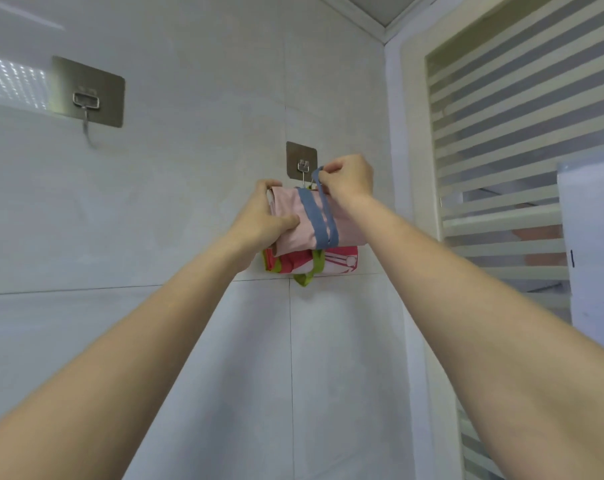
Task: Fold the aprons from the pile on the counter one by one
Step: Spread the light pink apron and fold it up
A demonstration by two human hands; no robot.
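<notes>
Fingers (323, 174) of the right hand (349, 178) are pinching the blue strap (319, 216) at the steel wall hook (303, 166), apparently hanging the folded pink apron (293, 230) gripped by the left hand (264, 223); next, the loop needs seating.

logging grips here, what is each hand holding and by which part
The left hand grips the folded pink apron by its left end. The right hand pinches the apron's blue strap at its top loop, beside the wall hook.
</notes>
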